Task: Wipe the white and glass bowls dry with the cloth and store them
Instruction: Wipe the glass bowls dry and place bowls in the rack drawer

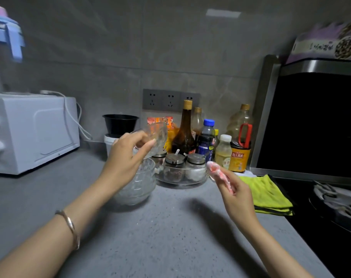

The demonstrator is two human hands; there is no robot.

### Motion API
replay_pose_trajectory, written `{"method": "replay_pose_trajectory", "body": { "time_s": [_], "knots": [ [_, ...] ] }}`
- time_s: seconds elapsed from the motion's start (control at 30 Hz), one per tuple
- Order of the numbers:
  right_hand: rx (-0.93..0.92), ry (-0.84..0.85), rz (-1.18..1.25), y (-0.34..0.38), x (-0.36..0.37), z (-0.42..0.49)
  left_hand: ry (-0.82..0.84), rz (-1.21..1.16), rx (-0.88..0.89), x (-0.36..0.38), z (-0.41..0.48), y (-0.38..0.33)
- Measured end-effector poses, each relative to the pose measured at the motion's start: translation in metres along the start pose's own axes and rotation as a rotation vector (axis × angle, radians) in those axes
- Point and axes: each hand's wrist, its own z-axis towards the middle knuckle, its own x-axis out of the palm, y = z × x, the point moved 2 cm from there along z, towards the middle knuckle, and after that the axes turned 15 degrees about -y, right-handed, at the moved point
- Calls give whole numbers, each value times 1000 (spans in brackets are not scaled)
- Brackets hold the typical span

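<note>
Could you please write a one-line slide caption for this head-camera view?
Left hand holds a small glass bowl above a stack of glass bowls while the right hand grips a bunched pink cloth.

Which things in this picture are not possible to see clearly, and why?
Head view: the count of the stacked glass bowls; the left hand, holding a glass bowl, covers part of them.
Head view: the full shape of the cloth; it is bunched in the right hand.
Head view: the hob at right; the picture's edge cuts it off.

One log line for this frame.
left hand: holds glass bowl tilted over stack of glass bowls | right hand: grips pink cloth, apart from bowl
</note>
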Motion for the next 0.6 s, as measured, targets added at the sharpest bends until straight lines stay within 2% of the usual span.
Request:
{"method": "replay_pose_trajectory", "body": {
  "time_s": [0.2, 0.3, 0.43, 0.5, 0.6],
  "knots": [
    [16, -329, 147, -5, -14, 19, 45, -548, -394, 50, -33, -45],
    [35, -410, 124, -14, -19, 16, 81, -589, -467, 78, -55, -47],
    [-7, -362, 163, 1, -19, 8, -6, -540, -546, 92, -63, -44],
    [-68, -276, 201, 12, -13, -1, -54, -513, -594, 95, -67, -39],
    [-255, -82, 79, 21, 0, -19, -77, -513, -647, 97, -79, -34]
  ]
}}
